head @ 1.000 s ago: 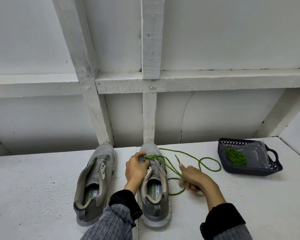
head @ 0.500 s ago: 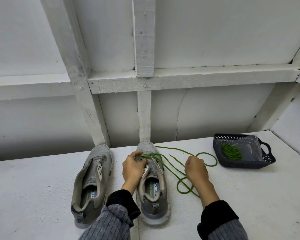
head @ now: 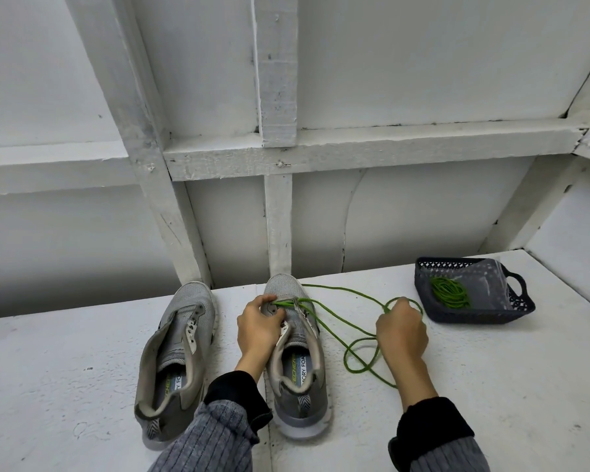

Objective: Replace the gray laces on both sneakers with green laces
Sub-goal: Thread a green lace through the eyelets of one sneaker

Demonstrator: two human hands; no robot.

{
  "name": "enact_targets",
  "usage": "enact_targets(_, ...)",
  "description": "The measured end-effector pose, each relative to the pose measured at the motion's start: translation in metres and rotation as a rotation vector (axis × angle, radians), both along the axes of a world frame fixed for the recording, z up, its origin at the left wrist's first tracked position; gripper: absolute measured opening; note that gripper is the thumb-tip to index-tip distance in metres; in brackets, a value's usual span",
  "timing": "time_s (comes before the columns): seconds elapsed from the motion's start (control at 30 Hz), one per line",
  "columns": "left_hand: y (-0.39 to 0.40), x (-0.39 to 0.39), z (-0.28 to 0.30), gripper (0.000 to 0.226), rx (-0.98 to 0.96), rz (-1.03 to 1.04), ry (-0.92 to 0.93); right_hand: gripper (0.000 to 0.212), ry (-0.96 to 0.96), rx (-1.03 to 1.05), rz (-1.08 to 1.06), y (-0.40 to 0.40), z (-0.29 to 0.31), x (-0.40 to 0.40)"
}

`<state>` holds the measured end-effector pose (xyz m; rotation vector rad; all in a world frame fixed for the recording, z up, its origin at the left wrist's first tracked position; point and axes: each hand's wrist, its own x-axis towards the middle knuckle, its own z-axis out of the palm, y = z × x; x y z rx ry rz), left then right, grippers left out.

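So the biggest thing here is the white painted wall with its wooden framing, beams crossing behind everything, and below it the white tabletop where all the stuff sits. Two gray sneakers are parked side by side with toes pointing at the wall: the left sneaker has no lace in it at all, tongue flopped open, and the right sneaker is just beside it with the green lace threaded across the eyelets nearest the toe. Off to the right, well apart from the shoes, there's a dark mesh basket with a bundle of green lace coiled inside it. Both forearms come in from the bottom in gray ribbed sleeves with black cuffs. The left hand rests on the right sneaker's lacing area, fingers curled round the left eyelet flap, thumb and forefinger close by where the lace goes through. The right hand is out on the table to the right of the shoe, fingers curled down and closed on the green lace, strands running taut-ish from the shoe to that fist, with the slack looping loosely on the table just beside the wrist.
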<state>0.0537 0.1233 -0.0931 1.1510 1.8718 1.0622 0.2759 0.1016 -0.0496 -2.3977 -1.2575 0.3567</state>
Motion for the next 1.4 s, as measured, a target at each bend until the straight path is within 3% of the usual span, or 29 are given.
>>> enact_targets(0.17, -0.002, 0.003, 0.006, 0.023, 0.006, 0.005, -0.007, 0.024, -0.047, -0.222, 0.066, -0.011, -0.016, 0.000)
enact_targets(0.33, -0.004, 0.003, 0.009, 0.025, 0.015, 0.009, -0.027, 0.020, -0.050, 0.168, 0.274, 0.009, 0.000, -0.019)
enact_targets(0.43, -0.004, 0.003, 0.009, 0.025, 0.025, 0.017, -0.032, 0.019, -0.016, 0.278, 0.467, 0.035, 0.014, -0.038)
enact_targets(0.8, -0.003, 0.005, 0.005, 0.026, 0.023, 0.036, -0.038, 0.026, 0.008, 0.022, 0.704, 0.106, -0.028, -0.073)
enact_targets(1.07, -0.001, 0.004, 0.002, 0.027, 0.033, 0.038, -0.024, 0.016, -0.112, 0.084, 0.726, 0.106, -0.042, -0.074)
enact_targets(1.13, -0.001, 0.004, 0.004, 0.025, 0.023, 0.027, 0.017, 0.015, 0.000, 0.179, 0.627, 0.103, -0.032, -0.073)
enact_targets(1.27, -0.002, 0.006, 0.017, 0.028, -0.030, 0.016, 0.252, 0.010, 0.438, 0.449, 0.449, 0.079, 0.011, -0.083)
enact_targets(1.33, -0.002, 0.006, 0.025, 0.032, -0.043, 0.016, 0.366, 0.008, 0.538, 0.483, 0.459, 0.063, 0.023, -0.089)
enact_targets(1.4, -0.002, 0.005, 0.034, 0.032, -0.098, -0.012, 0.318, 0.006, 0.570, 0.440, 0.448, 0.051, 0.019, -0.094)
